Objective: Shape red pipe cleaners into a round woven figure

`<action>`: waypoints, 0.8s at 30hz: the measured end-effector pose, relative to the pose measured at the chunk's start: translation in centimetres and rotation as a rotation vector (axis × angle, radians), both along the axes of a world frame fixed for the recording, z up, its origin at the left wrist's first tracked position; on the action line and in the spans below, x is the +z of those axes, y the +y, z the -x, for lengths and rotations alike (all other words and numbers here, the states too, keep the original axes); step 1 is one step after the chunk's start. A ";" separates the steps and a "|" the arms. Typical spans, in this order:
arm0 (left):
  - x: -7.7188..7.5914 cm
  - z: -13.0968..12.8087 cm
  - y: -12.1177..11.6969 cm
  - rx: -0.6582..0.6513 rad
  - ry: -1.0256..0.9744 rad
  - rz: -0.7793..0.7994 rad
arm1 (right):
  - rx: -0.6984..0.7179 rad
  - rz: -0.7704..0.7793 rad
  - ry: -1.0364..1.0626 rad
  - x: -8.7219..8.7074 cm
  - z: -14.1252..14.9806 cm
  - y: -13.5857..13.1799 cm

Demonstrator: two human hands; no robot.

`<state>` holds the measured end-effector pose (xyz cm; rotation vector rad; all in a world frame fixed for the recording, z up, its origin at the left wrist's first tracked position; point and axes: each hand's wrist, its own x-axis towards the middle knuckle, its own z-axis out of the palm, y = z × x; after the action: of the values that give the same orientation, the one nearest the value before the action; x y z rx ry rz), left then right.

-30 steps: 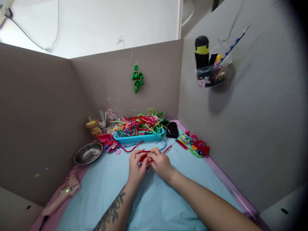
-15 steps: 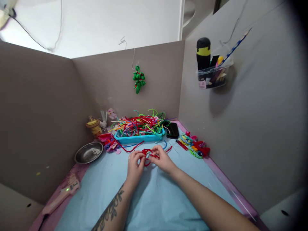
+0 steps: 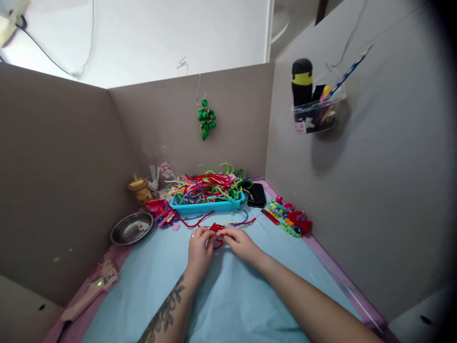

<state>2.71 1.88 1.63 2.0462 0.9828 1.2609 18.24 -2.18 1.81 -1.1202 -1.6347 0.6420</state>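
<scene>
A small red piece of bent pipe cleaner (image 3: 216, 227) is pinched between my two hands above the blue table cover. My left hand (image 3: 201, 244) grips it from the left, thumb and fingers together. From the right, my right hand (image 3: 238, 242) closes on the same piece, fingertips close to those of the left. A red loop (image 3: 218, 245) hangs below the fingertips. Part of the piece is hidden behind my fingers. More red pipe cleaner (image 3: 248, 222) lies just beyond my right hand.
A blue tray (image 3: 205, 207) heaped with coloured pipe cleaners stands at the back. To its right are a black phone (image 3: 256, 194), a red tool (image 3: 270, 216) and colourful crafted pieces (image 3: 291, 218). At left sit a metal bowl (image 3: 119, 232) and a pink glue gun (image 3: 93, 290).
My right hand has turned and lowered slightly, its fingertips now closer to the left's. The shiny bit seen between the hands earlier is out of sight. The left hand has barely moved.
</scene>
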 end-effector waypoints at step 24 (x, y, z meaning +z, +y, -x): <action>-0.8 -0.4 0.1 -0.075 0.072 0.016 | -0.308 -0.084 -0.135 -2.2 0.8 0.6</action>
<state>3.14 1.97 0.83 2.1094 0.9366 1.1446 17.44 -1.54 -0.42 -1.3419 -1.5427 0.3014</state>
